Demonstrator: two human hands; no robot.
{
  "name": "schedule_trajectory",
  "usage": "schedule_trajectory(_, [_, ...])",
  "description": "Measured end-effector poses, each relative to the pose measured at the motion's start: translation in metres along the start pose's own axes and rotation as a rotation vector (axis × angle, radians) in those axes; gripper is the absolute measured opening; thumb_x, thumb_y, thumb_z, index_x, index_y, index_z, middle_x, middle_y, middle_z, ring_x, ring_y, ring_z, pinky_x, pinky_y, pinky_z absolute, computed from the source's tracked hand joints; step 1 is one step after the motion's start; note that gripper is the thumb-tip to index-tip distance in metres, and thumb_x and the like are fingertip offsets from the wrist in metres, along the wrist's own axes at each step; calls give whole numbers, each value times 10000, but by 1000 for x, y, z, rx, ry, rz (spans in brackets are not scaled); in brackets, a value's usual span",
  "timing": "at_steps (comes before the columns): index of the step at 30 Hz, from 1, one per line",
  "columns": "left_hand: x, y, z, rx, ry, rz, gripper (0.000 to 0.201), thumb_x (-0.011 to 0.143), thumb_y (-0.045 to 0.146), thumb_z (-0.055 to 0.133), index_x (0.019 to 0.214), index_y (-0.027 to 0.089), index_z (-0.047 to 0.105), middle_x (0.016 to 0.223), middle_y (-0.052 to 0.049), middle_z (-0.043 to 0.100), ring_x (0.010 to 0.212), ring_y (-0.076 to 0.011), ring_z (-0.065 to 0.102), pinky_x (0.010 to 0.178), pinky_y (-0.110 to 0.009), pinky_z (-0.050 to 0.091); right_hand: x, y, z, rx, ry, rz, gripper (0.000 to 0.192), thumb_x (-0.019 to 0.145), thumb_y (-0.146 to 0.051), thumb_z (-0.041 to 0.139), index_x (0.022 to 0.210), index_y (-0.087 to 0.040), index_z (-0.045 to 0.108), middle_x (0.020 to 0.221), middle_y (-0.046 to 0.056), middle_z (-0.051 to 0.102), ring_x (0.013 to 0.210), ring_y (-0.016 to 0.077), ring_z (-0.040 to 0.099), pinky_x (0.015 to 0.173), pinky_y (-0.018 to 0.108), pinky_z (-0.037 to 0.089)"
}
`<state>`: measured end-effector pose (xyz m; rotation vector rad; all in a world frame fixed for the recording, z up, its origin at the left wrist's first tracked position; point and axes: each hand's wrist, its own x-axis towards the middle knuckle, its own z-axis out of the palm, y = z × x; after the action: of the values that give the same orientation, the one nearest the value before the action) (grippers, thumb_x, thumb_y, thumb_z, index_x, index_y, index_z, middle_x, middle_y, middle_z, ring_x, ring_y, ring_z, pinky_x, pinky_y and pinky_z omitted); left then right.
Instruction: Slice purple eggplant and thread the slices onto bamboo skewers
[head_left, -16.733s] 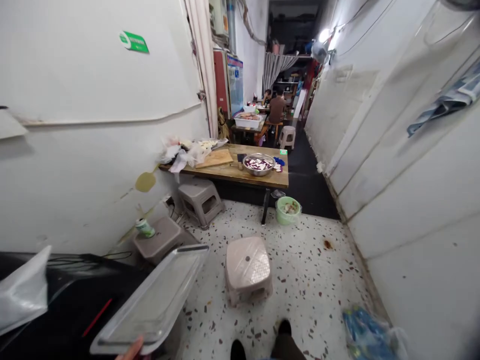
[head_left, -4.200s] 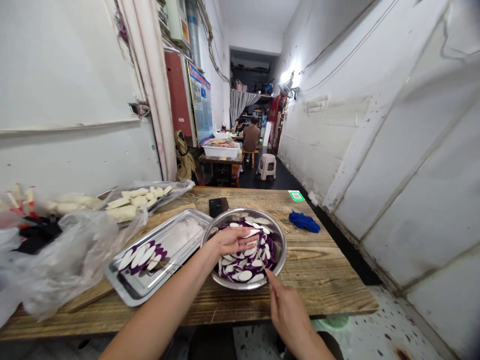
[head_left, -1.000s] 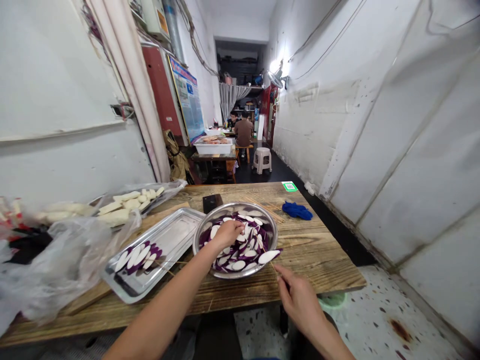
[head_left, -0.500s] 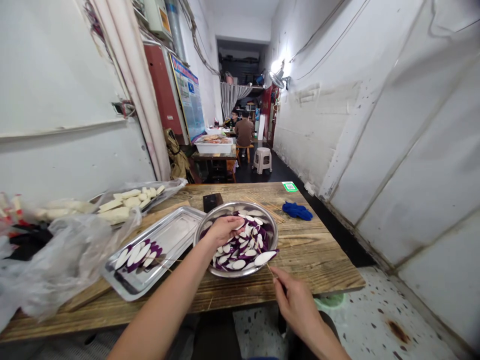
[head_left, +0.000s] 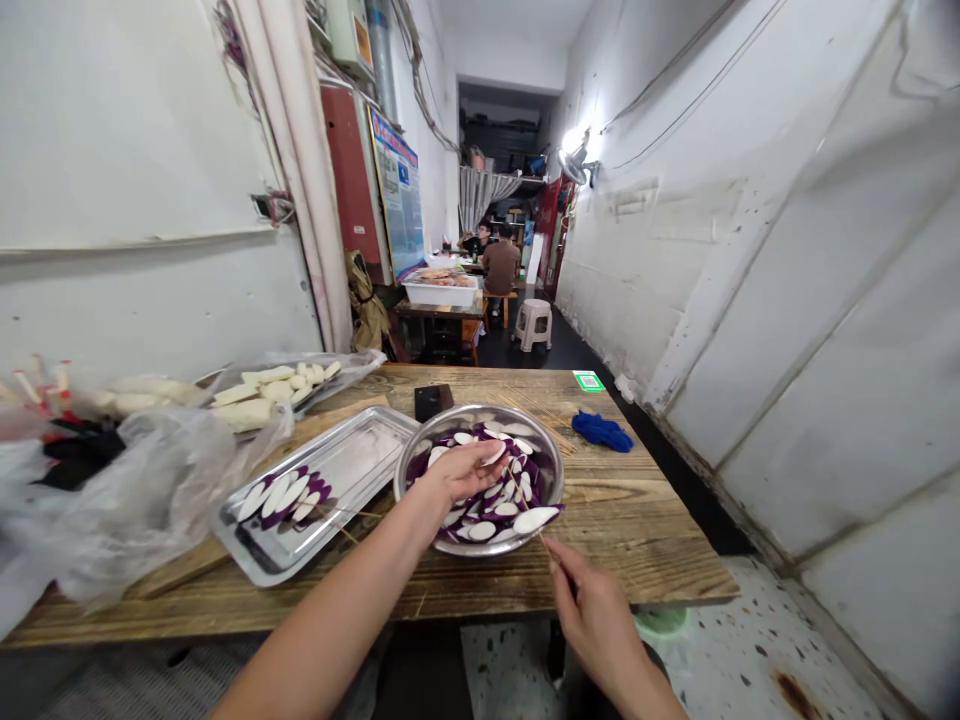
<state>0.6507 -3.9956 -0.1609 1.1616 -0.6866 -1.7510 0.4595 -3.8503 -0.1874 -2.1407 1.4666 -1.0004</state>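
A blue cloth [head_left: 602, 431] lies near white slices [head_left: 266, 388] under plastic.

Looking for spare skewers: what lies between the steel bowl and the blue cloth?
In the head view, loose bamboo skewers lie on the table between bowl and cloth.

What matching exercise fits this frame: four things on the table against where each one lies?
Things:
1. left hand
2. right hand
3. blue cloth
4. skewered slices

Places:
A. on the steel tray
B. on bare wood, right of the bowl
C. inside the bowl, on the eggplant slices
D. at the near table edge, pinching a bamboo skewer

Pairs: 1-C, 2-D, 3-B, 4-A
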Motion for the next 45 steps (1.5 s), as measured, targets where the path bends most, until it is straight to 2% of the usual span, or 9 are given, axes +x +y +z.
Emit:
schedule_trajectory(3, [-1, -1, 0, -125, -28, -69, 163, 650, 72, 653, 761, 131, 549, 685, -8, 622, 724, -141, 622, 710, -273, 518, 1, 0, 0, 6, 4, 0, 352, 832, -212, 339, 1073, -112, 575, 917, 112, 670, 799, 186, 640, 733, 273, 491])
schedule_trajectory(6, [-2, -1, 1, -138, -34, -80, 150, 656, 60, 644, 763, 110, 552, 688, -34, 633, 747, -163, 628, 750, -304, 515, 2, -1, 1, 3, -10, 13, 359, 837, -219, 330, 1074, -115, 579, 833, 102, 684, 733, 187, 647, 713, 277, 495])
schedule_trajectory(11, [-3, -1, 2, -132, -15, -81, 131, 670, 52, 626, 767, 95, 550, 677, -53, 635, 735, -172, 634, 738, -296, 520, 4, -3, 2, 9, -20, 12, 371, 839, -218, 321, 1089, -109, 573, 861, 107, 683, 690, 185, 648, 659, 271, 499])
schedule_trajectory(20, [-9, -1, 8, -154, 29, -63, 125, 658, 19, 621, 739, 82, 551, 664, -56, 628, 718, -176, 634, 751, -307, 523, 4, 0, 5, 36, -7, 4, 362, 836, -213, 348, 1103, -105, 567, 892, 111, 675, 762, 189, 643, 715, 272, 491])
schedule_trajectory(23, [-9, -1, 8, -164, 33, -57, 120, 667, 15, 611, 747, 81, 551, 666, -58, 630, 716, -176, 633, 753, -311, 523, 5, 0, 6, 37, -17, 4, 367, 840, -213, 339, 1103, -96, 567, 869, 113, 677, 732, 184, 642, 725, 274, 487])
schedule_trajectory(37, [-10, -4, 9, -149, 4, -65, 102, 685, 11, 587, 762, 66, 550, 683, -85, 639, 711, -191, 634, 729, -318, 530, 5, 1, 9, 31, -26, -4, 393, 833, -192, 311, 1122, -65, 546, 885, 125, 673, 738, 190, 644, 679, 266, 491])
schedule_trajectory(45, [-12, -2, 12, -131, -11, -124, 86, 697, 14, 573, 764, 63, 553, 662, -83, 637, 692, -180, 634, 700, -291, 531, 9, -5, 9, -1, 13, -21, 399, 827, -176, 293, 1110, -66, 551, 906, 136, 670, 752, 197, 648, 676, 282, 496])
